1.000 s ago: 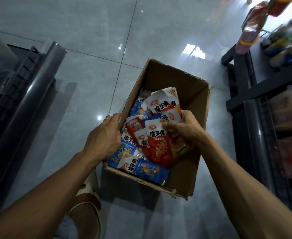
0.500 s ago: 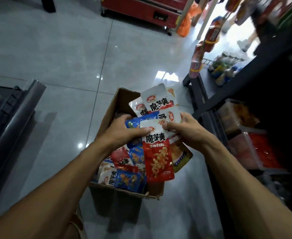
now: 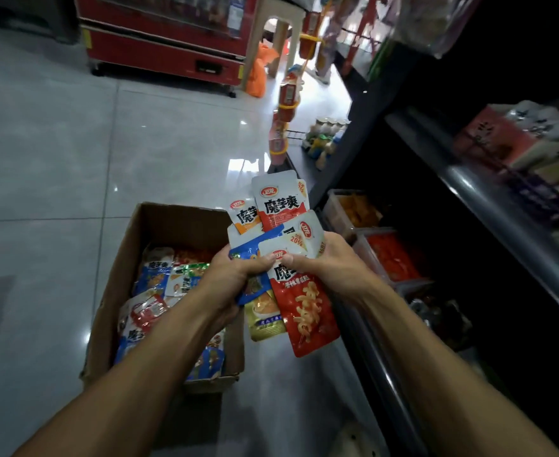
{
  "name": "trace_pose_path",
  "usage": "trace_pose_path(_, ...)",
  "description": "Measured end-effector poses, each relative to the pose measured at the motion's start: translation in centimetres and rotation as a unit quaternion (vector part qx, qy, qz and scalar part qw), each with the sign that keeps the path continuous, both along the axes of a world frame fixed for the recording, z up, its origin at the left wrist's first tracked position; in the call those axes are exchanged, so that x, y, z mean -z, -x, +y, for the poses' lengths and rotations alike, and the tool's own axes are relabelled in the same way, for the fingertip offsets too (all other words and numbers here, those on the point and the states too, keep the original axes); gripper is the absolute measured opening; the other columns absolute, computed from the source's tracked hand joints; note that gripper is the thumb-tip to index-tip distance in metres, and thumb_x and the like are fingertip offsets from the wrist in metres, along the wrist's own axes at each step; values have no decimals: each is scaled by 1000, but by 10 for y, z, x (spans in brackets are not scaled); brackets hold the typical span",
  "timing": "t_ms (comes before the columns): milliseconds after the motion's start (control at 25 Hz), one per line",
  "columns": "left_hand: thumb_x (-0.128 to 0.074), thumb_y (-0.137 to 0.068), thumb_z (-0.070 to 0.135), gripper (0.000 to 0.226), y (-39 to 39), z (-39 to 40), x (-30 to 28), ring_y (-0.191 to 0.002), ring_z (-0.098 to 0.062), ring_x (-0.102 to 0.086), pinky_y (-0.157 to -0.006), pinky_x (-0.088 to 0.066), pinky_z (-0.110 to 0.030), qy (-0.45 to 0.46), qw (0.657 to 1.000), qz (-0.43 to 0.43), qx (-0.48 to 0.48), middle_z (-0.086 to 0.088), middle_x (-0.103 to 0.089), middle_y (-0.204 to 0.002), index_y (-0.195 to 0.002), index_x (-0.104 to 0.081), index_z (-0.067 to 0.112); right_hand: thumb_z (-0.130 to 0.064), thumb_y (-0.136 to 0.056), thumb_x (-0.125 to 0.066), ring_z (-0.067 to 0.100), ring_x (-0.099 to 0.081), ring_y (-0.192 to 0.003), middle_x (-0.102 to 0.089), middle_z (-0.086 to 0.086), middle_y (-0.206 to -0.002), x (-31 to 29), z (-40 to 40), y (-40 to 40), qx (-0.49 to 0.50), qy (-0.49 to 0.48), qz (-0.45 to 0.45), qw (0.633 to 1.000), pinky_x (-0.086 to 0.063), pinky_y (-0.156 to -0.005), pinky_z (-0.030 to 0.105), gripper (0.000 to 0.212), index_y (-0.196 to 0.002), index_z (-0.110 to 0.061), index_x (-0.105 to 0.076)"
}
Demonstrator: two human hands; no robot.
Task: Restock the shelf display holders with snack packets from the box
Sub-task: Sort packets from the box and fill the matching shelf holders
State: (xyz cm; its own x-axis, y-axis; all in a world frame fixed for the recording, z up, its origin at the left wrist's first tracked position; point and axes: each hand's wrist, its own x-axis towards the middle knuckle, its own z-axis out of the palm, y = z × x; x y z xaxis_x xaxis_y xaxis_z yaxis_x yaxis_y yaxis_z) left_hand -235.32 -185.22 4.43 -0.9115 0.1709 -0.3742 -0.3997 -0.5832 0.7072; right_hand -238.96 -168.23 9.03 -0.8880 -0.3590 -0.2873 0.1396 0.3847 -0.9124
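Since half a second ago: fan of packets (image 3: 281, 245) lifted clear of the box (image 3: 159, 291) and carried rightward, now over the floor (image 3: 73, 159) between box and shelf (image 3: 469, 199). Left hand (image 3: 232, 278) moved in closer, now gripping the blue packet (image 3: 255, 255) and pinching the fan's left edge. Right hand (image 3: 330, 268) still curled around the fan from the right, thumb pressed on the front red packet (image 3: 307, 311).

Counted in the fan: about six packets — two white-topped ones at the back, one more white one tucked under the right hand, one blue, one gold (image 3: 264, 315), one red in front. Overlap hides any others.

One box, open, on the floor, many packets left inside; exact number impossible to tell. Two clear display holders visible on the low shelf: one with orange contents (image 3: 357, 209), one with red (image 3: 393, 258).
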Motion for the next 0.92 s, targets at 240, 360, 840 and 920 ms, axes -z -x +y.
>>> trace_pose_path(240, -65, -88, 14, 40, -9, 59, -30, -103, -41, -68, -85, -56, -55, -79, 991, -11, 103, -22, -68, -116, -126, -59, 4, -15, -83, -75, 21, -74, -85, -76, 5, -95, -46, 63, -32, 119, -29, 71, 990, -59, -69, 29, 20, -100, -13, -66)
trace_pose_path(360, -61, -91, 12, 25, -18, 93, -52, -84, -35, -73, -72, -61, -49, -87, 990, 0, 114, -20, -73, -105, -116, -63, 5, -19, -82, -77, 19, -74, -81, -75, 6, -96, -57, 90, -52, 245, -19, 136, 960, -58, -64, 29, 29, -105, -12, -62)
trace_pose_path(840, -64, -87, 12, 35, -77, 194, -123, -92, -39, -71, -80, -57, -51, -50, 976, 76, 198, -21, -71, -110, -122, -62, 6, -16, -86, -74, 26, -73, -74, -76, 14, -85, -142, 190, -146, 468, 97, 204, 855, -61, -66, 36, 15, -98, -9, -68)
trace_pose_path(920, -61, -89, 12, 32, -89, 209, -135, -94, -38, -70, -85, -55, -54, -68, 968, 68, 231, -20, -71, -111, -121, -62, 7, -15, -87, -72, 22, -73, -70, -76, 13, -84, -153, 199, -165, 477, 92, 225, 845, -60, -61, 32, 8, -93, -13, -67)
